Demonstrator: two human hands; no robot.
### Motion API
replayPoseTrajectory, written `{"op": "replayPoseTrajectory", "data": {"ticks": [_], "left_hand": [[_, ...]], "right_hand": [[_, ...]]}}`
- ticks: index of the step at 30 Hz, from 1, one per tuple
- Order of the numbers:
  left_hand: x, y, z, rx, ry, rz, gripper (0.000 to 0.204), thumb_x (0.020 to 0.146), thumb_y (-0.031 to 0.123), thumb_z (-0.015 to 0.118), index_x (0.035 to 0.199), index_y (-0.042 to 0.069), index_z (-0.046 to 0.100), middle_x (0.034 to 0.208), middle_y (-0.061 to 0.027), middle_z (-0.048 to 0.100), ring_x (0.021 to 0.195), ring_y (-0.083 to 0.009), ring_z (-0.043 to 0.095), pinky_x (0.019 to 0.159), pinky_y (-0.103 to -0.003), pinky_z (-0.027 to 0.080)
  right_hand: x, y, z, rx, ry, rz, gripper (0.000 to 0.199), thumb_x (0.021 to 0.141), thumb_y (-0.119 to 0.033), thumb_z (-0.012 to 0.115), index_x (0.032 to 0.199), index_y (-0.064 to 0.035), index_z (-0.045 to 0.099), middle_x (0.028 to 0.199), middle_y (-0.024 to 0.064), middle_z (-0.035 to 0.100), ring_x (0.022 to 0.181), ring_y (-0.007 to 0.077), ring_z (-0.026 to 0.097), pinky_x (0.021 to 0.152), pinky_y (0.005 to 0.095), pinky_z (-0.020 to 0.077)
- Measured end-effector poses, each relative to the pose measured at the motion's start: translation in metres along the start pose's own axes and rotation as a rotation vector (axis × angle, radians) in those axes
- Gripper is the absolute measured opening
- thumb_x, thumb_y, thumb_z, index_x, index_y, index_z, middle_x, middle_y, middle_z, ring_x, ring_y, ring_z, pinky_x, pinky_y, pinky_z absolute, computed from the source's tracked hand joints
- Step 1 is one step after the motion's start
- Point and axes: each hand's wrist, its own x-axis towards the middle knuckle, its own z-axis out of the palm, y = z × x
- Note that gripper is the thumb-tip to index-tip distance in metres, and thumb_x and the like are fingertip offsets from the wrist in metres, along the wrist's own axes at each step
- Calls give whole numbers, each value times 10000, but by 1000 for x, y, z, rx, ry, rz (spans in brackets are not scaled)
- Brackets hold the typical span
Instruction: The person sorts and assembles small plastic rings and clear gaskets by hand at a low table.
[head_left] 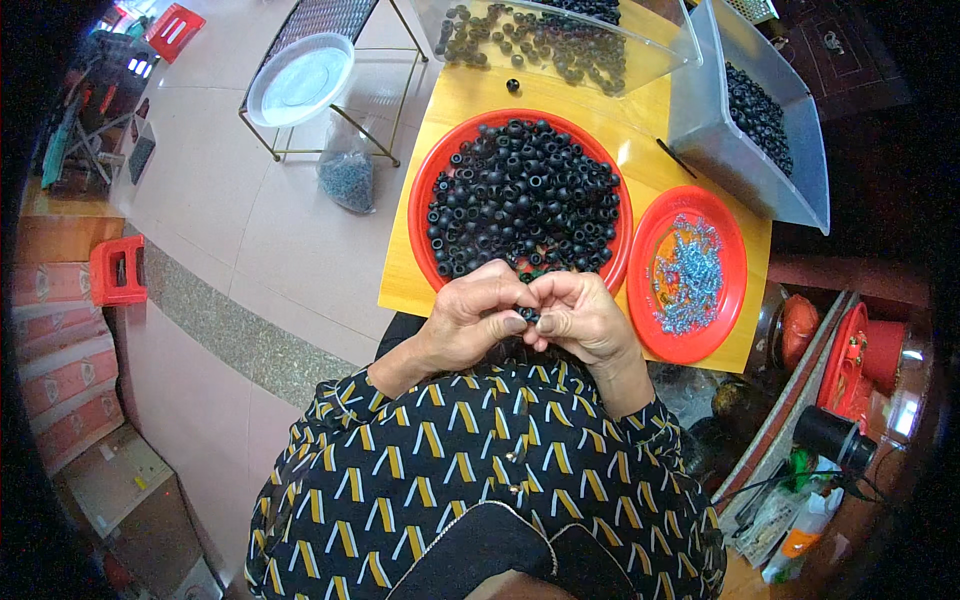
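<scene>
At the near rim of a large red plate, my left hand and my right hand meet with thumbs and fingertips pinched together. Between them is a small black hollow piece, round with a hole in its end. My fingers partly cover it, and whether another tiny part is in the pinch cannot be seen. Many similar black pieces are heaped on the plate. To the right, a smaller red plate carries a pile of tiny shiny, bluish-clear parts.
Beyond the plates on the yellow tabletop stand a clear bin and a tall translucent bin, both with black pieces inside. One loose black piece lies between. Left, a rack supports a white basin; a filled plastic bag sits below.
</scene>
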Motion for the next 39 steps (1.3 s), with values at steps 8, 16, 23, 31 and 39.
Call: {"op": "replayPoseTrajectory", "data": {"ticks": [8,16,23,31,39], "left_hand": [[1,-4,-2,-3,15,44,147,752,61,630,882,-6,611,766,-62,557,714,-164,529,642,-272,425],[1,-2,6,-6,139,-4,162,751,-1,608,911,-20,592,844,-87,551,779,-158,533,685,-259,429],[0,-4,8,-74,143,-25,162,745,-25,604,906,-33,585,864,-96,557,818,-165,544,719,-260,434],[-4,-5,7,-271,157,-171,165,786,4,595,943,-46,577,933,-78,541,847,-128,526,747,-248,435],[-2,-5,4,-263,123,-152,167,795,22,597,947,-46,583,927,-71,543,840,-117,523,743,-239,432]], "right_hand": [[2,0,6,-86,70,-32,185,756,6,640,910,61,556,796,133,617,654,174,636,551,230,533],[-6,-10,20,-284,177,-76,163,802,-47,614,927,15,530,758,60,587,653,106,592,554,202,494],[-10,-9,24,-311,278,-146,109,815,-6,578,912,15,533,748,71,597,609,99,589,518,194,493],[-11,-6,25,-435,317,-197,102,815,-54,603,892,-7,556,747,28,589,643,58,568,543,171,464],[-9,-11,29,-402,310,-173,102,799,-22,607,879,-12,545,751,9,576,650,53,557,559,169,463]]}}
